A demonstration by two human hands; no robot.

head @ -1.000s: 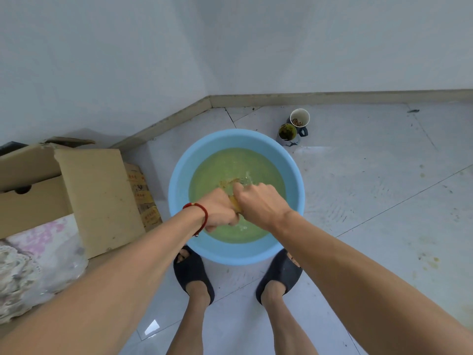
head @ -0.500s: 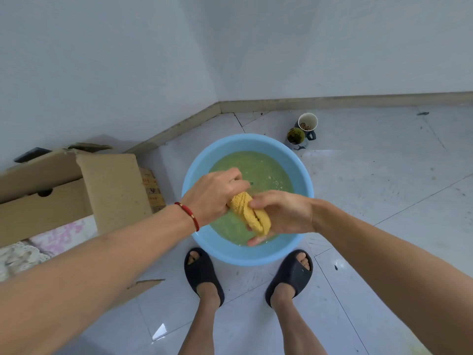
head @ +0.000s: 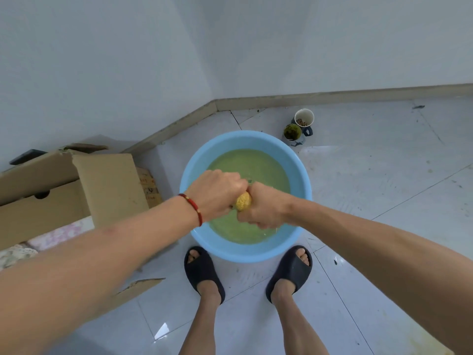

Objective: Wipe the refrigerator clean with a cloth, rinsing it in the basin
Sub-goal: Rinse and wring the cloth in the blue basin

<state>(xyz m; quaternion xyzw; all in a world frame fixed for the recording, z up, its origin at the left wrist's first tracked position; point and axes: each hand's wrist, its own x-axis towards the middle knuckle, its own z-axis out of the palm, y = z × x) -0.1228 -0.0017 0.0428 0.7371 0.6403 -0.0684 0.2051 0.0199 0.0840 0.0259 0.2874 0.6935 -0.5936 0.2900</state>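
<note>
A round blue basin (head: pixel 302 172) stands on the tiled floor in front of my feet, holding cloudy greenish water. Above the water I hold a yellow cloth (head: pixel 242 201), bunched into a tight roll between my fists. My left hand (head: pixel 217 193), with a red cord at the wrist, grips its left end. My right hand (head: pixel 266 208) grips the right end, knuckles up. Only a small yellow bulge shows between the two fists. The refrigerator is not in view.
An open cardboard box (head: pixel 76 185) sits on the floor to the left, close to the basin, with patterned fabric (head: pixel 58 234) below it. Two mugs (head: pixel 299 128) stand beyond the basin near the wall corner. My feet in dark slippers (head: pixel 202 270) stand just before the basin.
Half a second ago the cloth hung loosely between my hands with my right palm open under it. Both fists have since closed tightly on it and come together over the basin.
</note>
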